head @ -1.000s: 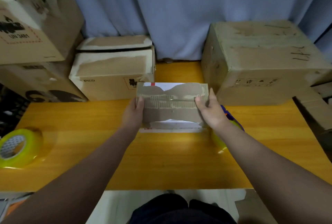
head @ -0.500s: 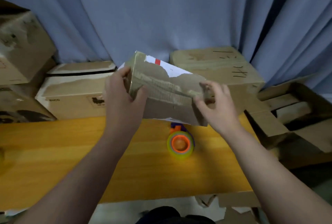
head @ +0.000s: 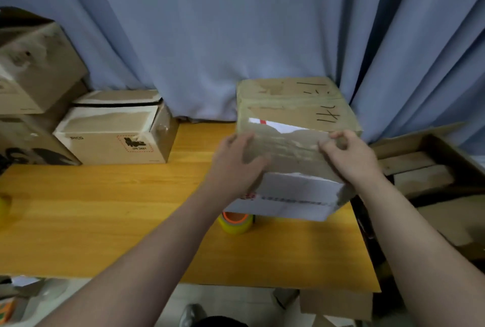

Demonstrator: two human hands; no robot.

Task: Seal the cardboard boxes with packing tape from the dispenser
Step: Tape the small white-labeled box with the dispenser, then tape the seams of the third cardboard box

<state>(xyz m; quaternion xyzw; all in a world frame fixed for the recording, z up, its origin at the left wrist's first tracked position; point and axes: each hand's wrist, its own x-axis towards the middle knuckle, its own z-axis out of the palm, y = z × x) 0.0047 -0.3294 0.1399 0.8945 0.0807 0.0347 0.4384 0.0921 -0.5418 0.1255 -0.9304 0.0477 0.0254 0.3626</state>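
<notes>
You hold the small box (head: 294, 169) up off the table (head: 105, 208), tilted, with its torn brown top upward and its white labelled side facing you. Your left hand (head: 236, 166) grips its left end and your right hand (head: 351, 158) grips its top right edge. Just behind it stands the big box (head: 296, 101), closed, with black marker strokes on top. The tape roll (head: 235, 223), yellow with an orange core, sits on the table beneath the small box.
</notes>
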